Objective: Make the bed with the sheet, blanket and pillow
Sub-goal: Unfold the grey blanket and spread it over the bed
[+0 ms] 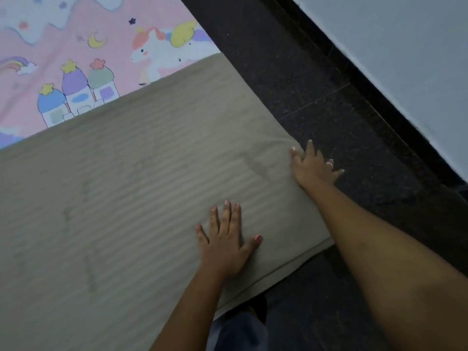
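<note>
On the blanket [126,186], near 5 o'clock, the left hand [225,247] lies flat with spread fingers. At 3 o'clock the right hand [314,165] presses the blanket's edge, fingers spread. The sheet [63,46] shows at 11 o'clock.

Home, a bedroom by my reading. Bed in front of me: pink sheet [76,46] printed with a unicorn, rainbow, moons and little houses, a nursery sort of pattern. Beige ribbed blanket [126,198] spread over its near part. Beside the bed, dark speckled stone floor [291,72] with tile joints showing. Black skirting [354,72] runs along a plain pale wall [405,46]. Dim indoor light.
</note>
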